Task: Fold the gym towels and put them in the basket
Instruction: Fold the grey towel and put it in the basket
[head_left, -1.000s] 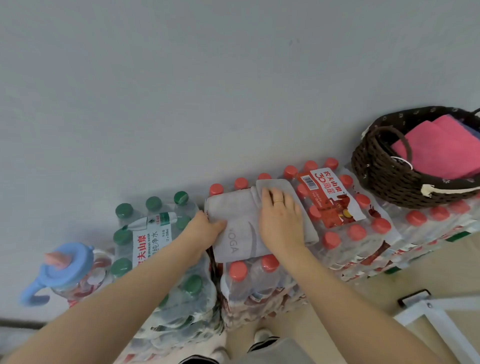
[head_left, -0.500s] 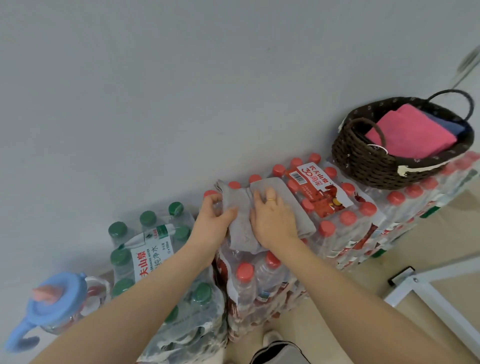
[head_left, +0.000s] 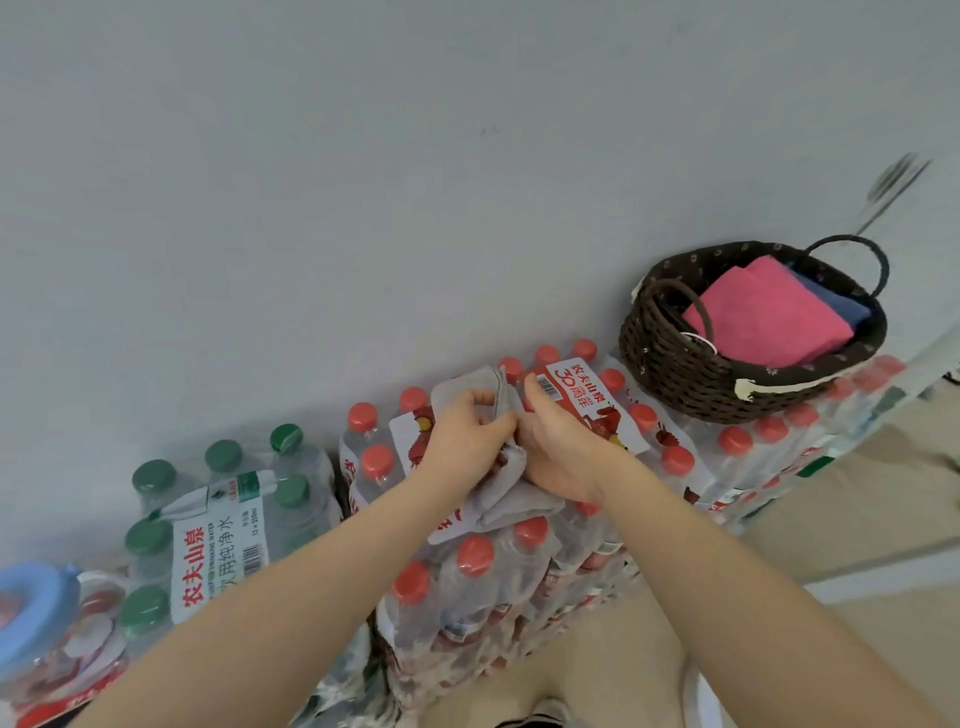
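Note:
A folded grey towel (head_left: 506, 501) stands on edge between my hands, on top of shrink-wrapped packs of red-capped bottles (head_left: 467, 577). My left hand (head_left: 467, 434) grips its left side, fingers curled over the top edge. My right hand (head_left: 558, 447) clasps the right side, with its fingers round the cloth. Part of the towel is hidden by both hands. The dark woven basket (head_left: 675, 369) sits to the right on more bottle packs, holding a folded pink towel (head_left: 769, 314) above a blue towel (head_left: 841, 306).
A pack of green-capped bottles (head_left: 218, 514) stands to the left, and a blue-lidded cup (head_left: 31, 618) at the far left. A grey wall rises right behind the packs. Beige floor and a white frame edge (head_left: 909, 358) lie to the right.
The grey towel lay flat under my right palm; now it is folded over and squeezed upright between both hands. The view has swung, bringing the basket further into the frame.

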